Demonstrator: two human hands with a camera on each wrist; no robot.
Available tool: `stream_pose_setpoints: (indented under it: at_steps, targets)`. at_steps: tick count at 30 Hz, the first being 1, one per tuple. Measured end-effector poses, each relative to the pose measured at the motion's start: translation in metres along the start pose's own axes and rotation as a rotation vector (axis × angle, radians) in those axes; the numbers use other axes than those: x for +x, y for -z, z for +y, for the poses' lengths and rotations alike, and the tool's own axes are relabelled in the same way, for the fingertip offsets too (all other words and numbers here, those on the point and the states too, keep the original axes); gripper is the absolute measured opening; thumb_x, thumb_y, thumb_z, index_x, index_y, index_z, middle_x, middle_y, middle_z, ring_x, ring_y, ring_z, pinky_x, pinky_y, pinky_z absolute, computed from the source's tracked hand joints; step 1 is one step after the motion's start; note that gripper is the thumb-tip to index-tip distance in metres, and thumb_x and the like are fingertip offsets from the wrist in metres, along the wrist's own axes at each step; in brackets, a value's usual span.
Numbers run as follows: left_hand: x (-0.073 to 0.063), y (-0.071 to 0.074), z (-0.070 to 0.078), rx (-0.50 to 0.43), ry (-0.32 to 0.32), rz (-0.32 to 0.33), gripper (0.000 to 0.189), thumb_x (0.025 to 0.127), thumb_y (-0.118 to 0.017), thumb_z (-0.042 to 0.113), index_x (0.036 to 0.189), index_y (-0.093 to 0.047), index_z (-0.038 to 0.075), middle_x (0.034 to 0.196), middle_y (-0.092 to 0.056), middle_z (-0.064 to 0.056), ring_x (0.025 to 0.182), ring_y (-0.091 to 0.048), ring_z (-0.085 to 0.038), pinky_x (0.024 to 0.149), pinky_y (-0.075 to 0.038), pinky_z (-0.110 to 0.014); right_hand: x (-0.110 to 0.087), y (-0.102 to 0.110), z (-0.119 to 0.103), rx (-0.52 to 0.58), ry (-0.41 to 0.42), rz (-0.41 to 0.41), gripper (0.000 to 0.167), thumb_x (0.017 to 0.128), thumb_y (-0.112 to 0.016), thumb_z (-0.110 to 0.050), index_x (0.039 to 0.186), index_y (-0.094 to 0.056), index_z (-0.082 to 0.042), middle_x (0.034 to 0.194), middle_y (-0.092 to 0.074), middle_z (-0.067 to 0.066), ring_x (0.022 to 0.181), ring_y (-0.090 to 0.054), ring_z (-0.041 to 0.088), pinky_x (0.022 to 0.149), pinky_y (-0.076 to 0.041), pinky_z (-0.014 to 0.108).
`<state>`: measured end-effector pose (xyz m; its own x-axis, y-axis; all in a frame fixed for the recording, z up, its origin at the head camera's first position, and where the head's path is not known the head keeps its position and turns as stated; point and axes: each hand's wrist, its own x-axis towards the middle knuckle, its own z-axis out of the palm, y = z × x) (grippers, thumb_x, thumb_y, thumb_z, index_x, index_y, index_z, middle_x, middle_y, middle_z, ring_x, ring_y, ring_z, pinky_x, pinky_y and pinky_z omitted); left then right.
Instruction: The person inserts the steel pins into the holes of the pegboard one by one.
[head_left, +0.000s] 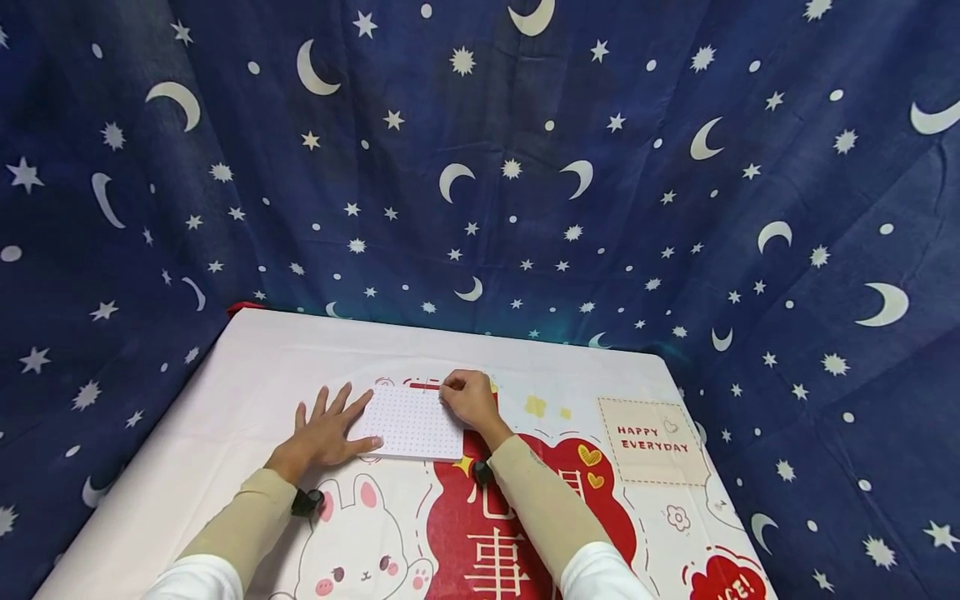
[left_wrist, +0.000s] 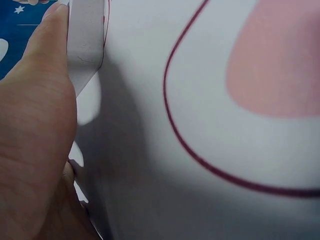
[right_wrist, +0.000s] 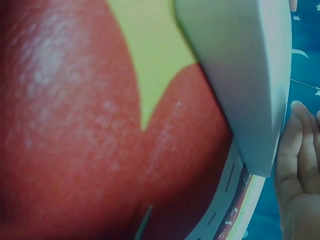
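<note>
A white board (head_left: 412,423) with a grid of small dots lies flat on the printed cloth, its thick edge (right_wrist: 250,85) showing in the right wrist view. My left hand (head_left: 322,437) spreads its fingers at the board's left side. The thumb (left_wrist: 47,45) presses on its lower left corner, and the index fingertip touches the upper left. My right hand (head_left: 471,400) is over the upper right corner, thumb and fingers pinched together. A very thin, pin-like piece seems to be between the fingertips (right_wrist: 296,107); it is too small to make out well.
A white tablecloth (head_left: 285,358) with printed rabbit, red shapes and lettering covers the table. Dark blue curtains (head_left: 510,208) with moons and stars hang behind and on both sides. Dark wrist cameras sit under both forearms.
</note>
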<state>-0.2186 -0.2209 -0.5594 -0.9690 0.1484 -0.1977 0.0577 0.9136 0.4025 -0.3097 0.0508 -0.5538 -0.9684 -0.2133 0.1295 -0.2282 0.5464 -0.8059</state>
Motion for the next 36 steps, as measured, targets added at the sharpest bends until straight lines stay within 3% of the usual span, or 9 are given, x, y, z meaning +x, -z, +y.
stream_pose_setpoints:
  at_steps: [10,22,28,36]
  targets:
    - [0.0011,-0.0004,0.0011,-0.011,0.008,0.004,0.099,0.088,-0.064,0.074,0.165,-0.029,0.023,0.174,-0.012,-0.025,0.157,0.001,-0.061,0.119,0.003,-0.083,0.0019,-0.0019,0.0010,-0.010,-0.027,-0.019,0.007,0.094,-0.076,-0.013,0.092,-0.081,-0.009,0.088,-0.077,0.003,0.085,-0.061,0.016,0.081,-0.056,0.030]
    - [-0.0006,-0.0002,0.0031,0.000,0.017,-0.011,0.101,0.087,-0.064,0.075,0.165,-0.028,0.023,0.174,-0.012,-0.026,0.157,0.001,-0.061,0.118,0.002,-0.083,0.0018,-0.0018,0.0036,-0.075,0.016,-0.058,0.009,0.094,-0.075,-0.012,0.086,-0.080,-0.010,0.083,-0.075,0.002,0.083,-0.060,0.015,0.076,-0.053,0.026]
    - [-0.0009,0.0018,0.0045,0.012,0.017,-0.014,0.101,0.087,-0.062,0.076,0.166,-0.026,0.023,0.174,-0.011,-0.026,0.157,0.001,-0.061,0.119,0.002,-0.083,0.0027,-0.0024,0.0017,-0.122,0.041,-0.055,0.010,0.095,-0.074,-0.013,0.089,-0.082,-0.010,0.086,-0.077,0.001,0.086,-0.062,0.014,0.081,-0.056,0.028]
    - [0.0000,0.0028,0.0045,0.010,0.015,-0.016,0.101,0.088,-0.062,0.076,0.166,-0.027,0.022,0.174,-0.011,-0.026,0.156,0.001,-0.062,0.118,0.002,-0.083,0.0023,-0.0015,0.0019,-0.091,-0.047,-0.054,0.009,0.095,-0.077,-0.018,0.097,-0.084,-0.013,0.097,-0.080,0.002,0.095,-0.064,0.016,0.094,-0.058,0.037]
